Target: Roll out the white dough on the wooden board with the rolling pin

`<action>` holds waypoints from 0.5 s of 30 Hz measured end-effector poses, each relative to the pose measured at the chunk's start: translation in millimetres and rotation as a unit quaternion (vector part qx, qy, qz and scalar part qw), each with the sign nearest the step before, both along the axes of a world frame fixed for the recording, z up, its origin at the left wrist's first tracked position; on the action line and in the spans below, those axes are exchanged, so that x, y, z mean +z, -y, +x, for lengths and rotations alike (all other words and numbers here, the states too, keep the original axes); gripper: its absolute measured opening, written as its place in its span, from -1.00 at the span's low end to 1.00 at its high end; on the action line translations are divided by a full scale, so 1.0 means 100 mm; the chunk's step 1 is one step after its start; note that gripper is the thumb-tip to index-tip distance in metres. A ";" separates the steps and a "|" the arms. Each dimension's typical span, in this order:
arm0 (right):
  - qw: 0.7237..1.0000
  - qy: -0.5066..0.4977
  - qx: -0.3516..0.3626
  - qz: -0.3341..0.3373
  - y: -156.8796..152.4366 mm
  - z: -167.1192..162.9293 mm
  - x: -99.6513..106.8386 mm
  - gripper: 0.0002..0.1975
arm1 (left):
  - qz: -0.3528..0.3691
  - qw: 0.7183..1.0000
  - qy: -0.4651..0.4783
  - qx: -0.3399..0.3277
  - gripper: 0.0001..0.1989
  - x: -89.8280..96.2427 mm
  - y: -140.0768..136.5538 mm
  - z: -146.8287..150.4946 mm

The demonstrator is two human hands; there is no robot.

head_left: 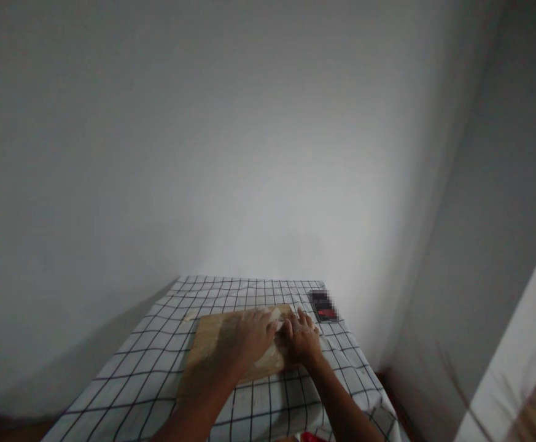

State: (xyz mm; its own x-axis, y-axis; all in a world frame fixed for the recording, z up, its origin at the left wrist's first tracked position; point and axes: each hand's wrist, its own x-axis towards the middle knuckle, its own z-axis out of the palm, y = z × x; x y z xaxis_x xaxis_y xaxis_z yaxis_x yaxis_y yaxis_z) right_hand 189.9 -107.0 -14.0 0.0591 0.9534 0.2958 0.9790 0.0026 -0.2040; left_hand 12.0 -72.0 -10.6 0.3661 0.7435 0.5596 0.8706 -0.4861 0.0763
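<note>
A wooden board (217,344) lies on the table, with pale, floury smears on its surface. On its right half, a small pale piece of dough (276,314) shows between my two hands, mostly covered by them. My left hand (255,333) rests over the dough, its fingers curved forward and their tips hard to see. At the board's right edge, my right hand (302,336) has its fingers spread, and its thumb side touches the dough. Both forearms reach in from the bottom of the view.
A white tablecloth with dark grid lines (157,350) covers the table. A dark, blurred-out flat object with a red part (323,305) lies at the back right. Pale crumbs (188,317) sit left of the board. A plain wall (249,153) stands behind; something red (311,437) shows at the bottom edge.
</note>
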 end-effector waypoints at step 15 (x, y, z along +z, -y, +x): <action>1.000 0.025 -0.014 -0.003 -0.09 -0.02 0.12 -0.53 | -0.040 0.999 -0.015 -0.009 -0.59 0.11 -0.14 0.04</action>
State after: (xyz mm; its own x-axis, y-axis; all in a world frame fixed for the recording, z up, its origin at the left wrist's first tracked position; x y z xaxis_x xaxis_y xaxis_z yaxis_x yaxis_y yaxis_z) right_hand 187.4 -98.2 -2.1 0.0715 0.9535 0.2927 0.9877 -0.0268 -0.1539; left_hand 15.9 -58.0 0.2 0.3953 0.7785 0.4876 0.8640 -0.4953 0.0903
